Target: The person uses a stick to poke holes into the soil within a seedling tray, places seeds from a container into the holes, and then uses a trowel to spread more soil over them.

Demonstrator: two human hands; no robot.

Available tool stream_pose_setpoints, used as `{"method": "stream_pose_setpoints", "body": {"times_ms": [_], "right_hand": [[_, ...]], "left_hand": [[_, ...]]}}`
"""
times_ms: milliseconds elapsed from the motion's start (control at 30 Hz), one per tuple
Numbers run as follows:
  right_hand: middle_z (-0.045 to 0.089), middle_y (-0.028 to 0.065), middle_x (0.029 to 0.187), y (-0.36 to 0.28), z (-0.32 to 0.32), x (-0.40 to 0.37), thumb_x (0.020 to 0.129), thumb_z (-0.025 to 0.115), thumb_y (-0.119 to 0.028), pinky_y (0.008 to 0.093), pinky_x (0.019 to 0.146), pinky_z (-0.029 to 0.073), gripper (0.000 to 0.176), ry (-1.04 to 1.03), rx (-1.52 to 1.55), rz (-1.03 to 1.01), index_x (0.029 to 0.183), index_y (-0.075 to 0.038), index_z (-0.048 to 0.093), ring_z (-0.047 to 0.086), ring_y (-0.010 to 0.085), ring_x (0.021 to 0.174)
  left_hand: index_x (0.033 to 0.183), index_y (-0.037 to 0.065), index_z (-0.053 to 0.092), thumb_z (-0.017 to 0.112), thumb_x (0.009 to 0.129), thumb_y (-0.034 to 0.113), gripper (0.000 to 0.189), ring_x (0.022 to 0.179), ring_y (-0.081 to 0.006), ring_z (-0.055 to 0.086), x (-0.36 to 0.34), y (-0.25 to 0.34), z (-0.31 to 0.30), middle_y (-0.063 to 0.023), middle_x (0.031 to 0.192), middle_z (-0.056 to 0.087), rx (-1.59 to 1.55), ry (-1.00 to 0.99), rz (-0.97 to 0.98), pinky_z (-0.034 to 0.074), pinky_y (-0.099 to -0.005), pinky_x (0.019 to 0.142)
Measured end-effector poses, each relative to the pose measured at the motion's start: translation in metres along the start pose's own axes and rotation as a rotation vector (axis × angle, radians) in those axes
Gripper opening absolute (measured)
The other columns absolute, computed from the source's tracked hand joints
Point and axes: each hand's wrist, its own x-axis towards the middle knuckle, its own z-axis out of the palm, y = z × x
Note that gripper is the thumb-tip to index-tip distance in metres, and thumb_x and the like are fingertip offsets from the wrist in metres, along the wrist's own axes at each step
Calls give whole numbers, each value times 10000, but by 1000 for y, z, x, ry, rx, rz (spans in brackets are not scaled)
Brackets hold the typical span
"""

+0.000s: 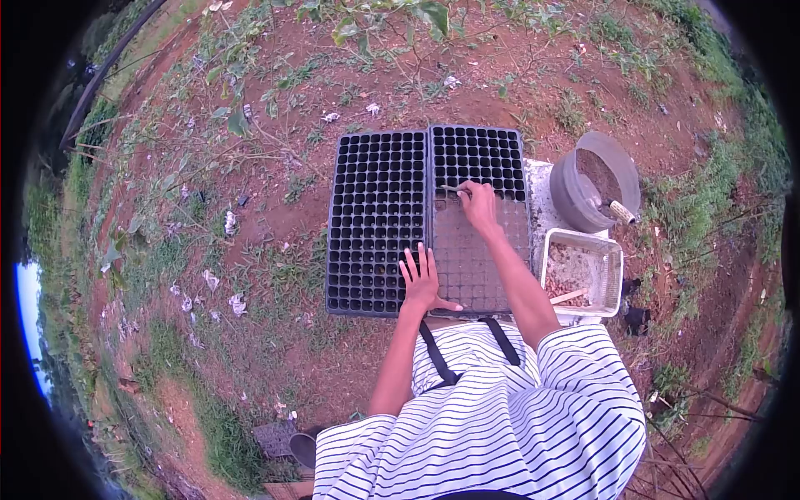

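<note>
Two black seedling trays lie side by side in front of me. The left seedling tray [377, 218] has bare cells. In the right seedling tray [483, 258], brown soil fills the nearer cells, while the far rows show dark and unfilled. My left hand [422, 283] rests with fingers spread across the join between the trays, near their front. Over the edge of the soil in the right tray, my right hand [477, 202] is closed in a pinch on a thin stick [449, 188] pointing left. Its far end is too small to make out.
At the right, a grey bucket [575, 192] holds soil and a labelled pale object [622, 212]. Nearer me, a white basket [617, 279] contains small reddish pieces and a flat wooden stick [570, 296]. Leafy branches [400, 10] hang over the far ground.
</note>
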Motion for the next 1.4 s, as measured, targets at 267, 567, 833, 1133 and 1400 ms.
{"method": "stream_pose_setpoints", "body": {"times_ms": [267,567,833,1133,1400], "right_hand": [[667,74,897,-1,36,15,754,703,-73,426,814,449,89,33,-39,-197,830,-84,749,572,307,903],[637,-23,886,11,17,26,769,689,-121,373,889,363,60,-161,-183,-576,802,-154,728,509,206,962],[609,23,867,31,7,-5,795,674,-137,407,849,362,26,163,-161,-324,814,-131,692,509,256,939],[600,57,914,-13,53,-51,803,678,-156,421,843,349,65,290,-151,69,844,-105,678,501,266,967],[586,53,895,-12,53,-43,809,660,-134,410,836,350,51,412,-127,143,852,-112,679,504,258,953]], "left_hand": [[1479,-126,6,737,359,840,1649,1401,-556,-140,0,2,0,-312,1556,-113,46,8,-13,-21,-693,1093],[1478,-128,23,732,357,847,1646,1398,-561,-140,0,1,1,-319,1553,-106,58,5,-10,-20,-699,1087],[1479,-124,-5,731,352,850,1662,1396,-558,-154,1,0,4,-312,1553,-124,48,2,-13,-29,-695,1090],[1470,-143,37,707,340,871,1659,1399,-564,-126,0,-2,11,-320,1554,-94,95,126,25,-28,-695,1089],[1475,-130,-4,721,348,858,1665,1399,-559,-145,0,0,3,-320,1550,-125,62,24,-8,-37,-683,1097]]}}
